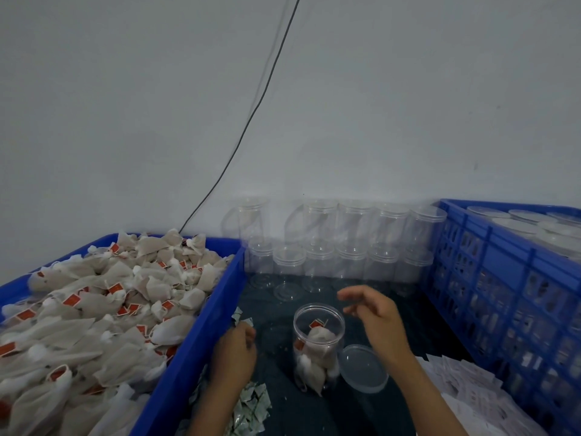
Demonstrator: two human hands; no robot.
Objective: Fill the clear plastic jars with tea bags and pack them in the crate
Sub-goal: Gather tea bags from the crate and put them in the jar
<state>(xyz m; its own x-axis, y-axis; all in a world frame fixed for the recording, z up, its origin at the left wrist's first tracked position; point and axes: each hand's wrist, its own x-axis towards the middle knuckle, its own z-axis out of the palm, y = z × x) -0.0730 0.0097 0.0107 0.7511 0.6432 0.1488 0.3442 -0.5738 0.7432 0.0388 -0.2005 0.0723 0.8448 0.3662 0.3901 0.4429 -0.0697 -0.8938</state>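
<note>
A clear plastic jar [317, 344] stands open on the dark table, holding several tea bags with red tags. Its clear lid [364, 368] lies flat just to its right. My right hand [374, 316] hovers above and right of the jar mouth, fingers loosely spread and holding nothing. Left of the jar, my left hand [234, 354] hangs over small folded packets [251, 407] with its fingers curled; I cannot tell what it holds. A blue tub [201, 335] at the left is heaped with tea bags [94, 309]. At the right stands the blue crate [503, 278] with lidded jars inside.
Two rows of empty lidded clear jars [339, 247] line the wall behind the work spot. White paper sachets [465, 388] lie at the lower right beside the crate. A thin black cable [251, 114] runs down the wall to the tub's back edge.
</note>
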